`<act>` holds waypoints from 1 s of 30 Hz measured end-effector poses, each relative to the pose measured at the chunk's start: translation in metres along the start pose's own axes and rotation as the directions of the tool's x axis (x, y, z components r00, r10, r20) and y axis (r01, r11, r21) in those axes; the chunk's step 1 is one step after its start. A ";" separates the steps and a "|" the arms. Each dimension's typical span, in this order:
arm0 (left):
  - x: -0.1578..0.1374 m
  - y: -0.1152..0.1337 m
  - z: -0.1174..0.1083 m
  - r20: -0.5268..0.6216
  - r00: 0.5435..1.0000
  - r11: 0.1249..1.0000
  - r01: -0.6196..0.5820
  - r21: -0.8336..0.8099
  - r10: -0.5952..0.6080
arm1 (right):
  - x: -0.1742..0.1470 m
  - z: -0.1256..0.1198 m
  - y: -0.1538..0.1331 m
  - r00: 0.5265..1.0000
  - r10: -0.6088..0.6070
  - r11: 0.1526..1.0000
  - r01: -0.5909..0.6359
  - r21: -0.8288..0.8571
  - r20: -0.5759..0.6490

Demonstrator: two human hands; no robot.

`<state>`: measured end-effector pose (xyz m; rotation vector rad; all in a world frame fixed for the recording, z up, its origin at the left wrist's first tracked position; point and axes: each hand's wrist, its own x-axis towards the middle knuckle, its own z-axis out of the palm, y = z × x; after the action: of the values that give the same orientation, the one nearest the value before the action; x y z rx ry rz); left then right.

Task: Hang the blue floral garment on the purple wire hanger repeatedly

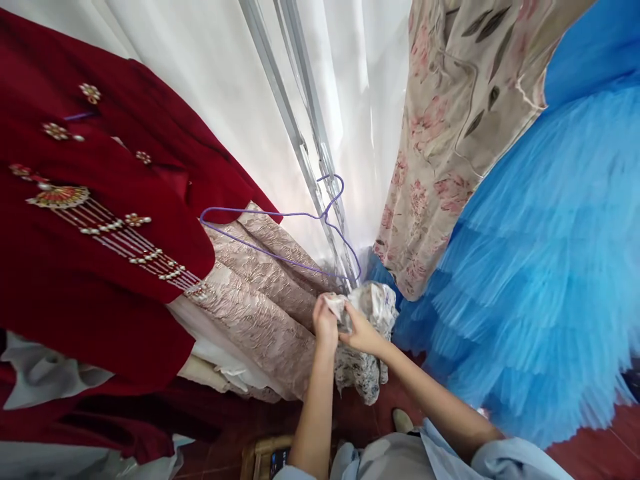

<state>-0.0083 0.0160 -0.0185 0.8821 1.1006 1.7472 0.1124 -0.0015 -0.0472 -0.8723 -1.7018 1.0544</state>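
Note:
A crumpled pale patterned garment (373, 307) hangs bunched from my two hands in front of the metal rack. My left hand (326, 323) has its fingers closed on a light edge of the cloth. Beside it, my right hand (363, 331) pinches the same garment with thumb and fingers, close to the left. Just above them, a bare purple wire hanger (280, 215) hangs by its hook at the metal uprights (300, 127). Neither hand touches the hanger. The folds hide the garment's kind and some of my fingertips.
To the left hang a dark red jacket (125, 267) with beaded ornaments and a pink brocade skirt (265, 313). A floral beige garment (425, 147) and a ruffled blue tulle dress (530, 280) hang at the right. A wooden stool (257, 460) stands low by my legs.

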 end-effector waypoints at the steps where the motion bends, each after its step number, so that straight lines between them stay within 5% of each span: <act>1: -0.012 -0.008 0.004 0.037 0.999 0.990 -0.036 0.134 0.031 | 0.000 -0.006 0.000 0.998 0.015 1.000 -0.015 0.005 0.061; 3: -0.029 -0.015 0.008 0.144 0.985 0.905 -0.142 0.401 0.091 | -0.003 -0.025 -0.001 0.981 0.071 0.997 -0.075 0.011 0.178; 5: -0.042 -0.019 0.006 0.269 0.963 0.867 -0.161 0.471 0.032 | -0.008 -0.054 -0.010 0.947 0.096 0.994 -0.106 0.017 0.307; 7: -0.055 -0.024 0.004 0.369 0.914 0.918 0.009 0.396 -0.168 | -0.013 -0.089 -0.028 0.897 0.080 0.995 -0.100 0.023 0.434; 10: -0.074 -0.034 0.004 0.479 0.746 0.882 0.333 0.334 -0.462 | -0.014 -0.144 -0.068 0.868 0.071 0.997 -0.069 -0.023 0.492; 12: -0.082 -0.032 0.005 0.516 0.690 0.856 0.333 0.395 -0.507 | -0.014 -0.175 -0.094 0.898 0.076 0.996 -0.053 -0.066 0.433; 16: -0.075 0.001 -0.004 0.510 0.750 0.828 0.091 0.553 -0.422 | -0.018 -0.224 -0.122 0.967 0.086 0.995 -0.070 -0.075 0.241; 19: -0.059 0.034 -0.021 0.481 0.794 0.740 -0.060 0.670 -0.372 | -0.025 -0.249 -0.122 0.995 0.098 0.995 -0.098 -0.008 -0.023; 23: -0.044 0.075 -0.042 0.514 0.805 0.746 -0.140 0.651 -0.298 | -0.033 -0.270 -0.112 0.918 0.142 0.988 -0.110 0.105 -0.371; 26: -0.034 0.107 -0.051 0.583 0.796 0.838 -0.199 0.509 -0.165 | -0.037 -0.274 -0.105 0.869 0.198 0.976 -0.132 0.172 -0.454; 30: -0.006 0.144 -0.047 0.553 0.807 0.873 -0.406 0.269 0.205 | -0.035 -0.265 -0.097 0.845 0.247 0.960 -0.149 0.235 -0.475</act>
<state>-0.0894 -0.0381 0.0976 1.7457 0.9725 1.4245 0.3640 0.0009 0.0850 -1.1031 -1.0724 0.9961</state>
